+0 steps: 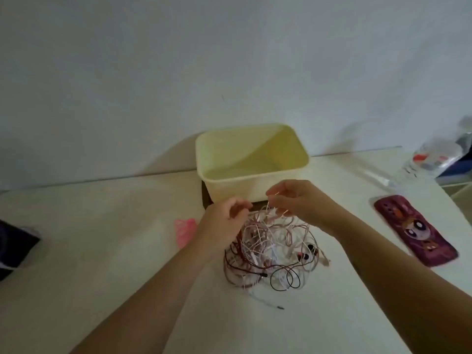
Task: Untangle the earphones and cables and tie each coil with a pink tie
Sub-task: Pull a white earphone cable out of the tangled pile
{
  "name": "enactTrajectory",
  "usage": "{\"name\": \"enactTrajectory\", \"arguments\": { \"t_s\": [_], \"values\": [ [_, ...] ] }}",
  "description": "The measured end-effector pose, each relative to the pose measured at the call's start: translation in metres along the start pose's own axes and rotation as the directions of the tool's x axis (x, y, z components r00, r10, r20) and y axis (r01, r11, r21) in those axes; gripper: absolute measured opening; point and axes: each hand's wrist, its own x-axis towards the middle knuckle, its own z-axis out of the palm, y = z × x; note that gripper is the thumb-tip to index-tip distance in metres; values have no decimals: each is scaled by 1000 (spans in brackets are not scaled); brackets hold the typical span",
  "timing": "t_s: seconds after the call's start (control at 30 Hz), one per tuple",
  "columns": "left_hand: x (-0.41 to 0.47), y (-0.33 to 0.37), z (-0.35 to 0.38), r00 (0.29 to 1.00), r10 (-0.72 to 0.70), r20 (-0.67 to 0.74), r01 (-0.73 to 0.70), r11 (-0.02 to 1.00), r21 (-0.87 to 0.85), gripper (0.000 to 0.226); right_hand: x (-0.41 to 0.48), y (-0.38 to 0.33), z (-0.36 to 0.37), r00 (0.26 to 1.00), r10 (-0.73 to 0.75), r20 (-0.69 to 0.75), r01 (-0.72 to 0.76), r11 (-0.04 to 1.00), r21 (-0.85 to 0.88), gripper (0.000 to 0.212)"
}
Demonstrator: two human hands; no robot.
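Left hand (222,217), right hand (296,199) pinching cable tangle (268,251), pink ties (186,229), cartoon-print case (415,229)

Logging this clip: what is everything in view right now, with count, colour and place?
tangle: one, white and dark red cables, table centre
ties: one small heap, pink, left of the tangle
bin: one, pale yellow, behind the tangle
case: one, purple with a cartoon face, table's right side
dark object: one, black, left edge
bags: count unclear, clear plastic, far right
table: one, white
left hand: pinches strands at the tangle's top
right hand: pinches a white strand above the tangle
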Motion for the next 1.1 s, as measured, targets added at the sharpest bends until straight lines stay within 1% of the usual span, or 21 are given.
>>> {"name": "enactTrajectory", "arguments": {
  "t_s": [0.03, 0.07, 0.13, 0.2, 0.27, 0.33, 0.37, 0.4, 0.43, 0.47, 0.53, 0.6, 0.63, 0.7, 0.87, 0.93, 1.0, 1.1],
  "values": [
    [0, -5, 4, 999, 17, 46, -19, 999, 51, 14, 2, 5, 3, 998, 17, 57, -13, 998, -64, 11],
    [2, -14, 10, 996, 41, 83, -51, 991, 122, 15, 7, 11, 6, 993, 18, 116, 2, 986, -167, 13],
    [-1, -38, 21, 979, 93, 183, -128, 974, 188, 17, 14, 27, 16, 968, 3, 252, 87, 935, -345, 17],
    [-6, -54, 27, 960, 124, 251, -190, 947, 259, 21, 18, 37, 23, 933, -21, 359, 198, 864, -462, 20],
    [-10, -70, 32, 954, 152, 258, -237, 911, 338, 33, 26, 48, 31, 900, -11, 435, 277, 786, -552, 29],
    [-12, -85, 36, 950, 217, 226, -294, 869, 398, 49, 36, 66, 41, 888, -50, 458, 357, 703, -615, 49],
    [-12, -92, 38, 946, 249, 210, -317, 850, 421, 55, 41, 76, 47, 889, -80, 452, 392, 642, -658, 60],
    [-13, -97, 39, 941, 276, 197, -336, 834, 437, 58, 44, 83, 51, 895, -107, 434, 410, 580, -704, 69],
    [-13, -104, 41, 936, 304, 176, -351, 824, 445, 60, 48, 89, 54, 900, -134, 415, 420, 524, -741, 72],
    [-14, -109, 41, 930, 334, 155, -367, 816, 447, 60, 51, 93, 55, 905, -175, 387, 421, 490, -763, 69],
    [-14, -116, 43, 910, 402, 102, -402, 795, 455, 57, 59, 104, 53, 885, -317, 340, 456, 443, -772, 54],
    [-17, -123, 46, 891, 450, 55, -426, 789, 442, 51, 63, 114, 57, 831, -466, 302, 514, 439, -737, 42],
    [-17, -123, 46, 887, 461, 34, -431, 798, 420, 48, 64, 118, 58, 811, -513, 282, 530, 440, -725, 40],
    [-18, -124, 47, 875, 483, -5, -442, 805, 396, 44, 64, 121, 62, 797, -557, 232, 530, 463, -710, 35],
    [-28, -120, 47, 816, 568, -104, -476, 764, 434, 42, 39, 110, 66, 797, -584, 153, 548, 592, -591, 24],
    [-36, -115, 45, 790, 597, -140, -474, 740, 477, 43, 26, 105, 65, 803, -582, 132, 543, 621, -566, 21],
    [-45, -112, 41, 764, 616, -192, -453, 723, 521, 42, 16, 99, 61, 808, -576, 122, 533, 627, -568, 21],
    [-58, -113, 30, 750, 587, -304, -362, 749, 555, 37, 6, 88, 50, 832, -553, 39, 460, 649, -606, 29]
  ]
}}
